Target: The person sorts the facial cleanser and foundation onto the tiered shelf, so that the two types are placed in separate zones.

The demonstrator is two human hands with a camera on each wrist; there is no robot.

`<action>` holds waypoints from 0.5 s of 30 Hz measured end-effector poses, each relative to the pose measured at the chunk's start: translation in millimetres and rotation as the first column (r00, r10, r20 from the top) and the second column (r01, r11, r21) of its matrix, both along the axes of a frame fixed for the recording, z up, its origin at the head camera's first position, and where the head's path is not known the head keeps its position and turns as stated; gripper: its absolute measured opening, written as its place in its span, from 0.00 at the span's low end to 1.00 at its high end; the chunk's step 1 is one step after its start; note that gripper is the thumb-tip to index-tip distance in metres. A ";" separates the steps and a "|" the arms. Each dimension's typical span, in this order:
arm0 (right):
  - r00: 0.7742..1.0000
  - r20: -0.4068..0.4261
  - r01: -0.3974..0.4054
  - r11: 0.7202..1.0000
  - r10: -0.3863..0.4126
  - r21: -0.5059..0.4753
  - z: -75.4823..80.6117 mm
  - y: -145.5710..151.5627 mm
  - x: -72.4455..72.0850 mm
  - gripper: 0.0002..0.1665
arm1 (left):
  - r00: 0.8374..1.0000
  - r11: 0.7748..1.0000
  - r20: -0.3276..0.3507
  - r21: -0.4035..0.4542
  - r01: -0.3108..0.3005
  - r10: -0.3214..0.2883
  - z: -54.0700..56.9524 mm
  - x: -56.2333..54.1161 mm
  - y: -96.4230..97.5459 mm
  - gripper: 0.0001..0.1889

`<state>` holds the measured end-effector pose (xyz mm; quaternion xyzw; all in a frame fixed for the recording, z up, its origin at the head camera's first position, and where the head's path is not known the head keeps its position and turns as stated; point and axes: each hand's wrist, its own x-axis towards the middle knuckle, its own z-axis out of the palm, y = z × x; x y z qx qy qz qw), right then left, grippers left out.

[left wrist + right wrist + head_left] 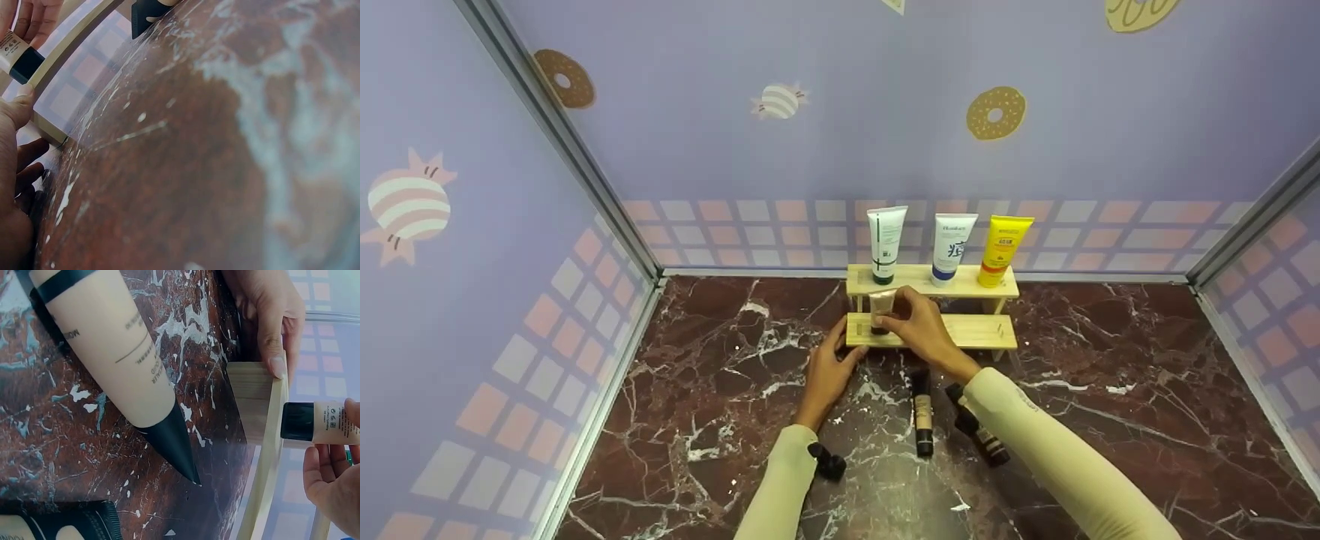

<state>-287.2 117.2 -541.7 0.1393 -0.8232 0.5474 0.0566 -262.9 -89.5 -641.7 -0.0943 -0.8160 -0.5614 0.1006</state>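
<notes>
A two-step wooden stand (979,331) stands against the back wall. On its lower step, at the left, a small beige tube (880,304) with a black cap is upright, cap down. My right hand (919,322) pinches this tube between thumb and fingers; in the right wrist view its black cap (298,421) meets the step. My left hand (829,371) holds the left end of the lower step, the thumb (277,367) on its front edge and the other fingers partly hidden behind.
Upright on the upper step are a white tube with a green cap (887,244), a white tube with a blue cap (952,247) and a yellow tube (1003,251). Two beige-and-black tubes lie on the marbled tabletop (705,420): one in the middle (923,416), another (990,446) under the right forearm.
</notes>
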 end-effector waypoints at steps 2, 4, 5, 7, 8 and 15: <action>1.000 -0.001 -0.010 1.000 0.010 0.007 0.6 0.6 -0.1 0.17 | 1.000 1.000 -0.006 -0.006 -0.003 0.003 -0.3 -0.2 0.0 0.40; 1.000 -0.001 -0.019 1.000 0.019 0.013 0.6 1.9 -0.2 0.18 | 1.000 1.000 -0.013 -0.011 -0.004 0.003 -0.4 -0.2 0.1 0.40; 1.000 0.000 -0.026 1.000 0.026 0.011 0.4 2.6 -0.1 0.18 | 1.000 1.000 -0.016 -0.014 -0.003 0.002 -0.5 0.0 0.0 0.40; 0.999 0.008 -0.041 0.999 0.041 0.001 0.2 4.7 0.0 0.19 | 1.000 1.000 -0.016 -0.015 -0.005 0.004 -0.2 0.3 0.1 0.40; 0.999 0.015 -0.049 0.999 0.049 -0.007 0.1 5.8 0.1 0.20 | 1.000 1.000 -0.018 -0.016 -0.008 0.008 -0.5 0.4 -0.1 0.40; 0.994 0.053 -0.096 0.992 0.100 -0.086 -2.0 18.1 1.6 0.24 | 1.000 1.000 -0.008 0.000 0.004 -0.004 1.2 0.8 -0.4 0.41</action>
